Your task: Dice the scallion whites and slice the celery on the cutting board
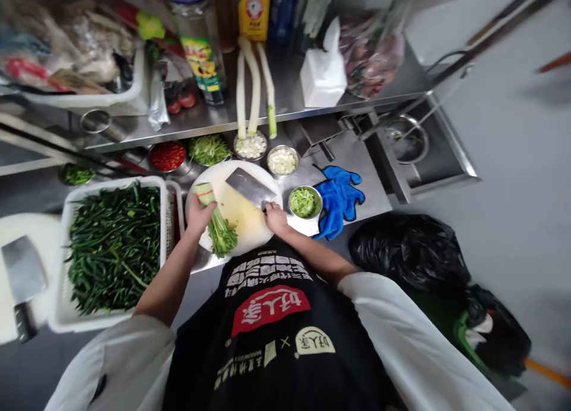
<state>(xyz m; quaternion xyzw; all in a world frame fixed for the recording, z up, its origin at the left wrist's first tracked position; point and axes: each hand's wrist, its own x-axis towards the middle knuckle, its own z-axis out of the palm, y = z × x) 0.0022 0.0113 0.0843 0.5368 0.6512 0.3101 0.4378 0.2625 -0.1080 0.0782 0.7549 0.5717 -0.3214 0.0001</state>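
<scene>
A bunch of green stalks with a red band near its top is gripped in my left hand, over the left part of the round white cutting board. The leafy end points down toward me. On the right side of the board, my right hand is closed on the handle of a cleaver. Its wide blade lies across the upper part of the board, apart from the bunch. Right beside the board stands a metal bowl of chopped green pieces.
A white basket of green peppers stands left, with another cleaver beyond it. Bowls of red pieces and white pieces line the board's back. Blue gloves lie right. A steel shelf overhangs behind.
</scene>
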